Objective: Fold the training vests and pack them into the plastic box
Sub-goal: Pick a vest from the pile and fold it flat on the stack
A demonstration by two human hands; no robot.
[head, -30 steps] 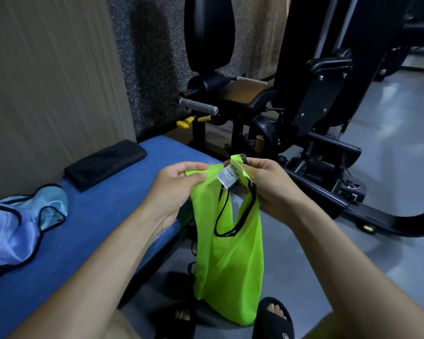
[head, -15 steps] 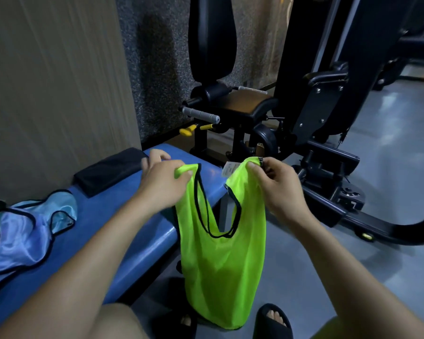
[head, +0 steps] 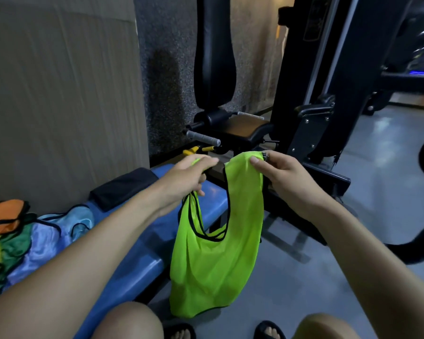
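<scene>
A vest (head: 216, 253) is held up between two hands, in front of a bench.
The left hand (head: 185, 178) is at one shoulder strap, the right hand (head: 283, 174) at the other. A pile of vests (head: 22, 241) lies on the bench (head: 137, 265) to the left; an exercise machine (head: 230, 128) stands behind.

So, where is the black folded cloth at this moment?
In the head view, the black folded cloth lies at the far end of the blue bench, against the wall, left of the left hand and beyond the light blue vest.

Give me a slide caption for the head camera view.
Both hands, left hand and right hand, hold up a neon green vest by its shoulders.
</scene>
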